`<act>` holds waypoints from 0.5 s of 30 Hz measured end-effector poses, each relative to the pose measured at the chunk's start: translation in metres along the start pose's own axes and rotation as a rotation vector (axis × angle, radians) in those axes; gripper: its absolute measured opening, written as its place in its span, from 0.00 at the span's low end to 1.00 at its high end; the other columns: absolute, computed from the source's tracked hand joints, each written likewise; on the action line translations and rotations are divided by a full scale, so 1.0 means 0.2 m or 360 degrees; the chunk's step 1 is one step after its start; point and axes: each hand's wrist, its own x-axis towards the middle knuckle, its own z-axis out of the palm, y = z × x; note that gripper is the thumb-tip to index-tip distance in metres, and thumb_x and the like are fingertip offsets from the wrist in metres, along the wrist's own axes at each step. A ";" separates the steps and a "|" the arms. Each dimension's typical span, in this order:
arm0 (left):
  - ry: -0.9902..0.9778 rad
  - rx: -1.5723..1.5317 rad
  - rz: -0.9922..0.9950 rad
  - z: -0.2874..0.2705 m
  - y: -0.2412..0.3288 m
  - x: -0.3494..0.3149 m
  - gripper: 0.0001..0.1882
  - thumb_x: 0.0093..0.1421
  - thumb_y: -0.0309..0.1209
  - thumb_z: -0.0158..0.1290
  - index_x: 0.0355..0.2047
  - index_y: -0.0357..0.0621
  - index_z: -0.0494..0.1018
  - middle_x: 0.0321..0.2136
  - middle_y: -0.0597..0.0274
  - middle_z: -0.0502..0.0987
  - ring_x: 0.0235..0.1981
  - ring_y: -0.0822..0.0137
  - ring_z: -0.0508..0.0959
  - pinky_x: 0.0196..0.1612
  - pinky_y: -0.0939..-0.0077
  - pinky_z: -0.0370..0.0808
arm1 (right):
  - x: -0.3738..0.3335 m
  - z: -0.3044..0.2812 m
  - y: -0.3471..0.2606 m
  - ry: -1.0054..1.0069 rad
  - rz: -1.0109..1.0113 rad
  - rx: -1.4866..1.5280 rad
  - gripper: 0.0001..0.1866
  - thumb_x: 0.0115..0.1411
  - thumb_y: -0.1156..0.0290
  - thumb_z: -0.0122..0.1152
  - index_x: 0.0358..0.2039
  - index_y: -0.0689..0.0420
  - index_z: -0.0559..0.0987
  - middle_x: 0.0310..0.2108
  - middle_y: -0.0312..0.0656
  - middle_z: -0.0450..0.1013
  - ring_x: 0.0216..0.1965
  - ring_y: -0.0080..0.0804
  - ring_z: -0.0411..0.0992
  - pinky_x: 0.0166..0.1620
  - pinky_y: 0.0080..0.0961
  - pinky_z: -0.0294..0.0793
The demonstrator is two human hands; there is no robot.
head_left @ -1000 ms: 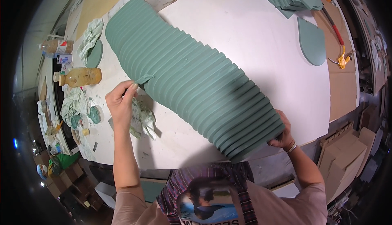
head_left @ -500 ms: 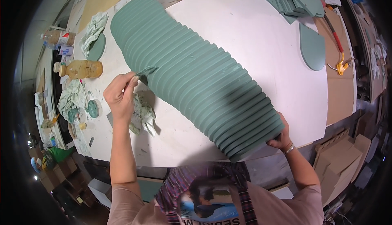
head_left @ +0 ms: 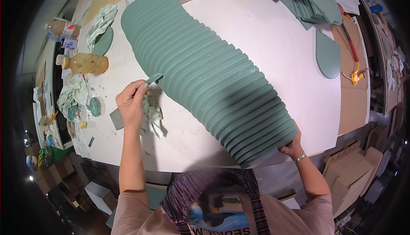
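A long row of green rounded panels (head_left: pixel 200 68), packed face to face, lies diagonally across the white table. My left hand (head_left: pixel 131 102) is closed in a pinch on a small flat green strip (head_left: pixel 153 79). The strip's far end touches the row's left edge; whether it is cloth or a thin tool I cannot tell. At the near right end of the row, my right hand (head_left: pixel 293 146) grips the last panels, its fingers partly hidden beneath them. A crumpled stained rag (head_left: pixel 153 117) and a grey square piece (head_left: pixel 116 119) lie beside my left wrist.
On the left stand a bottle of yellowish liquid (head_left: pixel 87 63), another rag (head_left: pixel 73 90) and a green-smeared round lid (head_left: pixel 95 106). Stacked green panels (head_left: pixel 314 4) and a single panel (head_left: pixel 328 55) lie at the right, near a red-and-yellow tool (head_left: pixel 354 60). Cardboard boxes (head_left: pixel 348 171) sit below.
My left hand has shifted slightly right, and the strip in it has turned, its tip now at the panels' left edge instead of over them. My right hand keeps its hold.
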 end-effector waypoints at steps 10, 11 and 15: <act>0.0094 -0.0170 -0.0158 0.01 -0.05 -0.04 0.05 0.61 0.24 0.57 0.33 0.34 0.80 0.23 0.66 0.78 0.24 0.79 0.71 0.29 0.85 0.67 | -0.02 0.01 0.01 0.0042 0.0199 0.0227 0.54 0.36 0.35 0.74 0.54 0.65 0.71 0.53 0.49 0.69 0.53 0.42 0.71 0.56 0.36 0.70; 0.0081 -0.0178 -0.0155 0.01 -0.05 -0.05 0.05 0.61 0.24 0.57 0.33 0.34 0.80 0.23 0.66 0.78 0.24 0.79 0.71 0.29 0.85 0.66 | -0.03 0.01 0.01 0.0039 0.0196 0.0224 0.54 0.36 0.35 0.74 0.54 0.65 0.71 0.53 0.49 0.69 0.53 0.42 0.71 0.56 0.36 0.70; 0.0025 -0.0223 -0.0109 0.03 -0.06 -0.04 0.05 0.61 0.24 0.58 0.34 0.34 0.80 0.23 0.66 0.78 0.24 0.79 0.71 0.29 0.86 0.66 | -0.02 0.01 0.00 0.0049 0.0240 0.0308 0.56 0.36 0.34 0.75 0.55 0.66 0.70 0.53 0.48 0.69 0.53 0.40 0.70 0.56 0.35 0.70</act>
